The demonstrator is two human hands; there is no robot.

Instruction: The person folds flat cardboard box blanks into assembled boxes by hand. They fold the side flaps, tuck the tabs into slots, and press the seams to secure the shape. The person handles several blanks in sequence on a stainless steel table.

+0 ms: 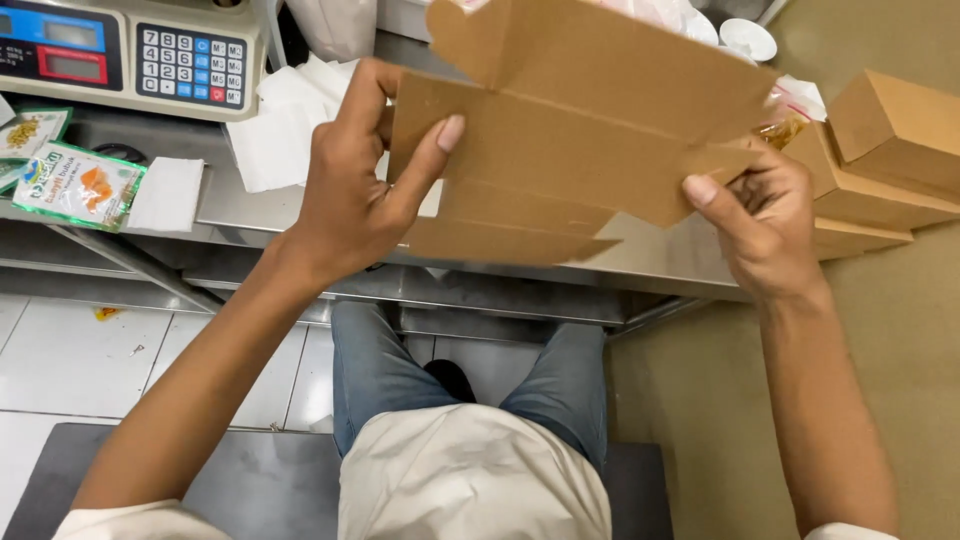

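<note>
- While the flat cardboard box blank (560, 130) hangs above the counter's (300, 205) front edge, left hand (350, 190) pinches its left end.
- Right hand (760, 220) grips its right flap.
- Uneven pressure could crease a panel off its score.

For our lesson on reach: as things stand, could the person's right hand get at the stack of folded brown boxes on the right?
Probably yes, but not freely: the right hand grips the flat cardboard blank, so it must let go first. The stacked boxes lie just beside it, with nothing between.
</note>
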